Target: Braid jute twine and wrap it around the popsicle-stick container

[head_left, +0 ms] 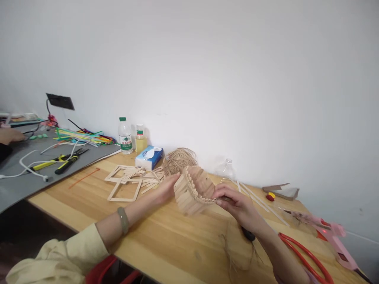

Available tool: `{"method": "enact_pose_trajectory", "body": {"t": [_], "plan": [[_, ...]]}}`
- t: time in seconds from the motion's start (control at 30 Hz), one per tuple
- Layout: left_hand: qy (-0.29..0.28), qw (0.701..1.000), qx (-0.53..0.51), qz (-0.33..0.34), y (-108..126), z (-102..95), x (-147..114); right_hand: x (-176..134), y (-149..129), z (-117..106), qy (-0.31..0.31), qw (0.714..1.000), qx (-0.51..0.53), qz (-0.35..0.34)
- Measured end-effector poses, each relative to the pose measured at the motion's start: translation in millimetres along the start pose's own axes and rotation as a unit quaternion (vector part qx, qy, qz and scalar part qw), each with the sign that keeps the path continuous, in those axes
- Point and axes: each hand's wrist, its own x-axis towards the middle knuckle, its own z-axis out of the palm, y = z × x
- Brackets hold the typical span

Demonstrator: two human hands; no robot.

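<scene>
Stick basket (194, 191) held up over the middle of the wooden table (166, 236), tilted, rim bound with twine. Left hand (167, 188) pressed against its left side, fingers partly hidden behind the sticks; closed on it or only steadying it, cannot tell. Right hand (235, 203) closed around the basket's right rim, fingers curled over the twine edge. Green bracelet (123, 220) on the left wrist, pale yellow sleeve (59, 260) nearer.

Left of the basket, loose sticks and stick frames (127, 181) lying flat on the table. Just beyond the basket, a twine bundle (179, 159); left of that a tissue pack (149, 157), then a yellow bottle (140, 139) and a water bottle (125, 135) against the wall. Clear bottle (227, 167) far right of the twine bundle, thin white strips (260, 203) spreading from it toward the right. Red-handled scissors (304, 258) near right, beside the right forearm; pink glue gun (328, 232) further right at the table edge. More twine (233, 246) lying under the right wrist.

Far left, a grey mat (17, 181) with yellow-handled pliers (63, 159), white cable (26, 165) and a heap of coloured straws (84, 136). Another person's hand (10, 136) resting at the left edge.
</scene>
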Motion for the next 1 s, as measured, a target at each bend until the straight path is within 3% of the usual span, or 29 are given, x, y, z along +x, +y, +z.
{"method": "enact_pose_trajectory", "body": {"t": [0.07, 0.13, 0.2, 0.27, 0.37, 0.43, 0.53, 0.7, 0.8, 0.9, 1.0], "plan": [[0.062, 0.994, 0.083, 0.041, 14.4, -13.3, 3.5, 2.5, 14.1, -4.2, -0.02, 0.999, -0.041, 0.003], [0.069, 0.964, 0.215, 0.142, 31.8, -21.0, 0.7, 5.3, 26.4, -6.5, -0.055, 0.996, -0.069, 0.001], [0.005, 0.903, 0.345, 0.257, 48.5, -19.5, -5.1, 8.7, 33.7, -6.7, -0.092, 0.992, -0.087, 0.0], [-0.115, 0.83, 0.447, 0.312, 60.3, -10.4, -10.3, 12.4, 36.0, -5.6, -0.119, 0.988, -0.101, 0.003], [-0.259, 0.744, 0.538, 0.301, 64.3, 7.1, -12.6, 16.4, 34.9, -3.7, -0.14, 0.984, -0.112, 0.0], [-0.298, 0.726, 0.558, 0.271, 60.2, 15.1, -11.4, 17.0, 33.6, -3.6, -0.146, 0.983, -0.115, -0.009], [-0.321, 0.754, 0.527, 0.224, 53.6, 20.0, -8.8, 15.6, 30.2, -5.6, -0.141, 0.984, -0.106, -0.016], [-0.336, 0.866, 0.346, 0.129, 55.0, 23.5, -7.1, 15.8, 13.0, -13.0, -0.133, 0.991, -0.023, -0.001], [-0.345, 0.907, 0.225, 0.083, 59.0, 26.1, -9.3, 15.9, -0.2, -15.3, -0.128, 0.992, 0.016, 0.017], [-0.319, 0.932, 0.164, 0.046, 65.7, 28.7, -13.7, 12.8, -10.5, -12.4, -0.108, 0.993, 0.001, 0.04], [-0.329, 0.918, 0.218, 0.034, 76.6, 34.4, -18.5, 8.9, -18.5, -5.3, -0.08, 0.995, -0.038, 0.038]]}}
